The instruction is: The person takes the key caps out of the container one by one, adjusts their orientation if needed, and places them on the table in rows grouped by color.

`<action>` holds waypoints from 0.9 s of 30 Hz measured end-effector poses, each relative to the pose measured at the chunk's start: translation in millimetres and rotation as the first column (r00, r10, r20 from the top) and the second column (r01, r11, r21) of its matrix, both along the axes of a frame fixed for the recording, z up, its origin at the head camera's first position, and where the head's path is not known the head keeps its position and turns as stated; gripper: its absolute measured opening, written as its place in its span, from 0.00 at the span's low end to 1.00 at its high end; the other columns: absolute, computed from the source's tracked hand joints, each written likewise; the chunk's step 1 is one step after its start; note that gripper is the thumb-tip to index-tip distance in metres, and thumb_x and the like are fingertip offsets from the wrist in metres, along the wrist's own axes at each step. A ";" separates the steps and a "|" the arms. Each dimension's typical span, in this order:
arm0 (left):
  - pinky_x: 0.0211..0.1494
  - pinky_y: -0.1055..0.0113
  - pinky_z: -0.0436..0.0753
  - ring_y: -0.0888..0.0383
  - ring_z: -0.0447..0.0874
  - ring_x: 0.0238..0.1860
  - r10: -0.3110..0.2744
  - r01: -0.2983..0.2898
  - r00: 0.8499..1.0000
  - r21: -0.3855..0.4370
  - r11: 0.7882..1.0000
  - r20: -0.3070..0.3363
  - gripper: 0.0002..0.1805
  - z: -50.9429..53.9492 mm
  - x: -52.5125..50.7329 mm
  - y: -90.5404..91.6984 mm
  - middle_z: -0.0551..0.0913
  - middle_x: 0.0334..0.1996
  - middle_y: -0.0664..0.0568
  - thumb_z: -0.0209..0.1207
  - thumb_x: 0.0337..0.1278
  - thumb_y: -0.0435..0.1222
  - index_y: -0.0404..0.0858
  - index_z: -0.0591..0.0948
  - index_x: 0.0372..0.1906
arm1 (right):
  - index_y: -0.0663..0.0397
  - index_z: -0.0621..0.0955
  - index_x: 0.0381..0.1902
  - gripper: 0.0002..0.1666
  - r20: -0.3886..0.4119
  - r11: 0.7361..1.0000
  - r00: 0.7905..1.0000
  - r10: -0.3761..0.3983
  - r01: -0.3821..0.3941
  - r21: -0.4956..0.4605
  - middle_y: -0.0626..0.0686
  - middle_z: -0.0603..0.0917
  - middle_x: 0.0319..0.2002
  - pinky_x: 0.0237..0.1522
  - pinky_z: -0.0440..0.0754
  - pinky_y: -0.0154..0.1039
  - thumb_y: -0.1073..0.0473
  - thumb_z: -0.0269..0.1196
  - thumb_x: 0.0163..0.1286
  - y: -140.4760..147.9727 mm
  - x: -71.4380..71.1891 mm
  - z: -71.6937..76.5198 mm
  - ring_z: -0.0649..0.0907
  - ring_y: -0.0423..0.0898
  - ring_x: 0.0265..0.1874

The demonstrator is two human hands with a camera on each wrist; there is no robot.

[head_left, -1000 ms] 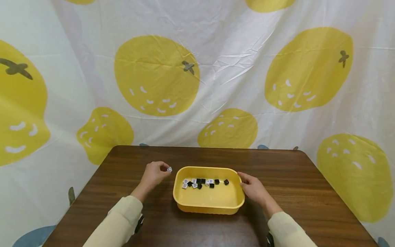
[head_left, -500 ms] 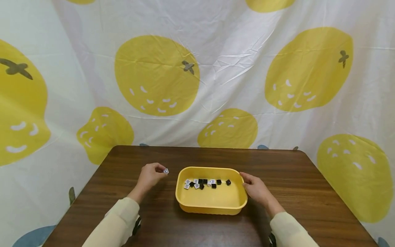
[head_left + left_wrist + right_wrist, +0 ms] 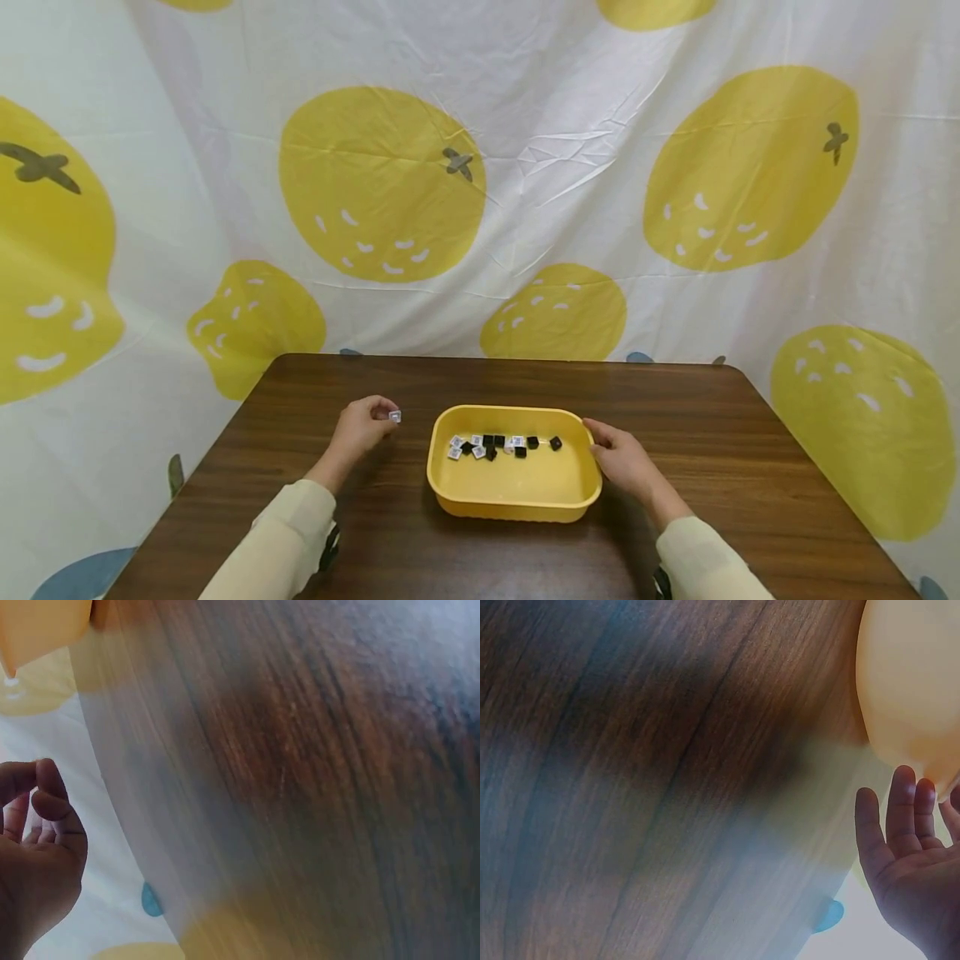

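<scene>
Head view, left hand pinching cube, right hand gripping tray edge, tabletop between cube and tray

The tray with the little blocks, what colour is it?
Yellow tray, seen best in the head view.

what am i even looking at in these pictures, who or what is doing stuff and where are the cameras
There's no machine here: a person is working with two bare hands. The wide picture comes from a camera on their head, looking forward and down. The two closer ones come from cameras on the left and right wrists.

On the brown table sits a yellow tray with small black pieces and white pieces in it. The left hand pinches one small white piece beside the tray; the right hand holds the tray's rim. Behind hangs a fruit-patterned cloth.
</scene>
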State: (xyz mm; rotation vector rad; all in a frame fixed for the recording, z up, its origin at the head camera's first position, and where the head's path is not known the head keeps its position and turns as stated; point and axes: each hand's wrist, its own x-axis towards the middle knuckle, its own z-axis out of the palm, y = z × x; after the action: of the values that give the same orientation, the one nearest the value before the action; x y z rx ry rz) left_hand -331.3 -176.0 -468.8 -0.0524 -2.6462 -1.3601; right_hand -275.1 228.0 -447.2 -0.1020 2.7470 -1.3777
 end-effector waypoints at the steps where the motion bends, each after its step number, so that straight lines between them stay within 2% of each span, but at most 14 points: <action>1: 0.34 0.63 0.80 0.57 0.79 0.28 0.002 -0.002 1.000 0.003 1.000 0.003 0.07 -0.7 0.2 -1.0 0.82 0.26 0.50 0.65 0.53 0.26 0.31 0.84 0.38 | 0.68 0.67 0.70 0.28 0.000 1.000 1.000 0.000 0.000 -0.001 0.56 0.71 0.32 0.31 0.70 0.41 0.68 0.51 0.73 -0.1 -0.1 -0.4 0.72 0.49 0.31; 5: 0.35 0.62 0.78 0.53 0.81 0.30 0.020 -0.021 0.999 0.028 0.999 0.040 0.06 -3.1 0.6 -4.0 0.82 0.28 0.48 0.64 0.58 0.30 0.31 0.84 0.39 | 0.67 0.67 0.71 0.29 0.005 1.000 1.000 0.002 -0.002 -0.007 0.56 0.71 0.32 0.31 0.70 0.41 0.68 0.51 0.73 0.1 -0.2 -1.4 0.72 0.49 0.30; 8: 0.38 0.59 0.80 0.50 0.82 0.34 0.002 -0.003 0.999 0.021 1.000 0.044 0.07 -3.8 1.5 -5.0 0.84 0.31 0.46 0.64 0.61 0.32 0.31 0.84 0.41 | 0.67 0.67 0.71 0.29 0.008 1.000 1.000 0.000 0.000 -0.008 0.56 0.71 0.33 0.31 0.70 0.41 0.68 0.51 0.73 0.5 0.2 -1.4 0.72 0.50 0.31; 10: 0.43 0.56 0.81 0.49 0.83 0.38 -0.025 0.025 0.999 -0.006 1.000 0.033 0.10 -5.0 1.3 -5.7 0.85 0.34 0.45 0.64 0.62 0.32 0.30 0.84 0.45 | 0.67 0.67 0.71 0.29 0.006 1.000 1.000 -0.001 0.001 -0.009 0.56 0.71 0.33 0.32 0.70 0.41 0.68 0.51 0.73 0.5 0.0 -1.6 0.72 0.50 0.32; 13: 0.49 0.52 0.80 0.48 0.83 0.43 -0.082 0.084 0.996 -0.091 0.992 0.021 0.13 -7.5 1.2 -6.3 0.86 0.38 0.45 0.66 0.58 0.30 0.30 0.84 0.48 | 0.67 0.67 0.71 0.28 0.004 1.000 1.000 0.000 0.001 -0.013 0.56 0.71 0.33 0.31 0.71 0.41 0.68 0.50 0.73 0.3 -0.5 -2.0 0.72 0.50 0.31; 18: 0.51 0.52 0.79 0.49 0.82 0.42 -0.177 0.173 0.984 -0.230 0.958 0.004 0.08 -13.9 1.9 -6.2 0.86 0.36 0.48 0.68 0.52 0.30 0.33 0.88 0.39 | 0.68 0.67 0.70 0.28 -0.005 1.000 1.000 -0.002 0.002 -0.010 0.56 0.71 0.32 0.31 0.72 0.41 0.68 0.51 0.73 0.5 -1.1 -3.6 0.72 0.49 0.30; 23: 0.53 0.49 0.77 0.46 0.81 0.45 -0.202 0.197 0.979 -0.254 0.947 0.006 0.06 -20.3 2.6 -6.3 0.85 0.36 0.48 0.69 0.52 0.30 0.35 0.88 0.37 | 0.67 0.67 0.70 0.28 0.002 1.000 1.000 -0.006 0.006 -0.010 0.56 0.72 0.32 0.31 0.72 0.41 0.68 0.51 0.73 0.6 -0.6 -3.4 0.73 0.49 0.31; 27: 0.54 0.49 0.77 0.46 0.82 0.47 -0.211 0.216 0.976 -0.236 0.947 0.044 0.06 -22.9 2.3 -6.1 0.86 0.38 0.48 0.69 0.54 0.31 0.35 0.88 0.37 | 0.67 0.67 0.71 0.28 0.012 1.000 1.000 -0.006 0.006 -0.025 0.57 0.72 0.34 0.33 0.71 0.41 0.68 0.51 0.74 0.8 -0.1 -2.0 0.73 0.50 0.34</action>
State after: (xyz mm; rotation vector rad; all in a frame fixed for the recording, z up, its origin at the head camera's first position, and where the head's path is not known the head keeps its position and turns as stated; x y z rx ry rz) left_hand -329.0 -182.1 -491.8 -0.3688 -2.8756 -1.0895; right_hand -275.2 228.8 -449.1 -0.0864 2.7230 -1.4100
